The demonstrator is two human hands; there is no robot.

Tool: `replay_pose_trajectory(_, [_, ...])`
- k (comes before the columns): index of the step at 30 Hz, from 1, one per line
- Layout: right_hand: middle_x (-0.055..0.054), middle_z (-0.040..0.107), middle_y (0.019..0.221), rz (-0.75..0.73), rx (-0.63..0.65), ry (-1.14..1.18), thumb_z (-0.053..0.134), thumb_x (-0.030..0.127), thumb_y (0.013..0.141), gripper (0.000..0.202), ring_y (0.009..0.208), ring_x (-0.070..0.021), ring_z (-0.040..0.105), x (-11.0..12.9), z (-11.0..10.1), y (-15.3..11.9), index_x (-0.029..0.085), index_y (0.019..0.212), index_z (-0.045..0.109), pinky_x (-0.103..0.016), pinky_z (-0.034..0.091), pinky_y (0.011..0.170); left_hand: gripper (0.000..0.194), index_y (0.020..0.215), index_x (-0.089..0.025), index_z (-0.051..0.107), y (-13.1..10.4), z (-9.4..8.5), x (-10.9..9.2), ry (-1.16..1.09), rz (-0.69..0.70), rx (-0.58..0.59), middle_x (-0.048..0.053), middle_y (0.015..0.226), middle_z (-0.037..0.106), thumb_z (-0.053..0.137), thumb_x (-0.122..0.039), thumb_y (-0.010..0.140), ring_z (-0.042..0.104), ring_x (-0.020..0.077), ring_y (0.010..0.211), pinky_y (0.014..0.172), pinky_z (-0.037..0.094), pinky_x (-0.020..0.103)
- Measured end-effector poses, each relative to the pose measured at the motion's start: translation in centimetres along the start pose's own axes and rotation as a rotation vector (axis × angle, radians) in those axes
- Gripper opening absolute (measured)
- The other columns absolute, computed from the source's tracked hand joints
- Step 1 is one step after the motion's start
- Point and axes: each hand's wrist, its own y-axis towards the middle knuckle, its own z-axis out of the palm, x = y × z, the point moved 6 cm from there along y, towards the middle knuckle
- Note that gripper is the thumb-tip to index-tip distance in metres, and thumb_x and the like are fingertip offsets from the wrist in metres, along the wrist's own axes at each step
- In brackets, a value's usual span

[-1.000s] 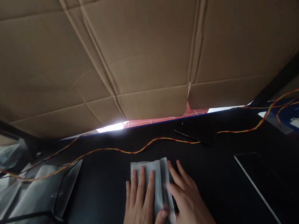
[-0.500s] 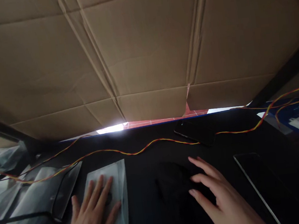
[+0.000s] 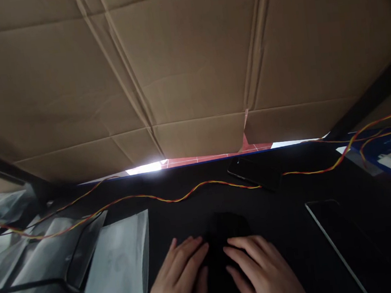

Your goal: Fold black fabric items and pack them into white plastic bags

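Note:
A dark, soft-looking black bundle [image 3: 230,225] lies on the black table in front of me, its outline hard to make out against the surface. My left hand [image 3: 180,277] is at its left side, fingers bent and close together, the tips on its edge. From the right, my right hand [image 3: 262,268] meets the bundle with curled fingers, thumb below them. Both hands appear to grip its near part, which is lost in shadow. Left of my left hand lies a flat, translucent plastic bag [image 3: 115,268].
More plastic bags [image 3: 36,272] with a black strap lie at far left. A phone-like slab [image 3: 347,242] is at right, another dark phone [image 3: 255,171] at the back. A red-yellow twisted wire [image 3: 173,200] crosses the table. Cardboard [image 3: 189,62] stands behind; a blue tray [image 3: 375,149] is far right.
My left hand has left the plastic bag and come right to the black bundle; the bag has shifted left. My right hand has moved left and nearer, onto the bundle.

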Motion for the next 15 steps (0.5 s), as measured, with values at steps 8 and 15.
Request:
replay_pose_trajectory(8, [0.000,0.078,0.100,0.226,-0.078,0.456,0.056,0.018,0.106,0.018,0.090,-0.0171,0.080,-2.0,-2.5,1.0,0.031,0.113,0.066,-0.024,0.067,0.080,0.094,0.179,-0.031,0.005,0.5,4.1,-0.7,-0.198,-0.194,0.009,0.017,0.152,0.068,0.059,-0.018,0.103,0.080,0.0299,0.119,0.095,0.070,0.043])
replay_pose_trajectory(15, [-0.004,0.079,0.112,0.078,0.052,0.163,0.058,0.006,0.093,0.049,0.097,-0.0241,0.081,-0.8,-1.0,0.3,0.032,0.133,0.070,-0.035,0.070,0.084,0.086,0.175,-0.043,0.019,1.6,3.8,-0.7,-0.409,-0.304,-0.001,0.007,0.131,0.066,0.049,-0.009,0.102,0.075,0.0136,0.081,0.079,0.069,0.027])
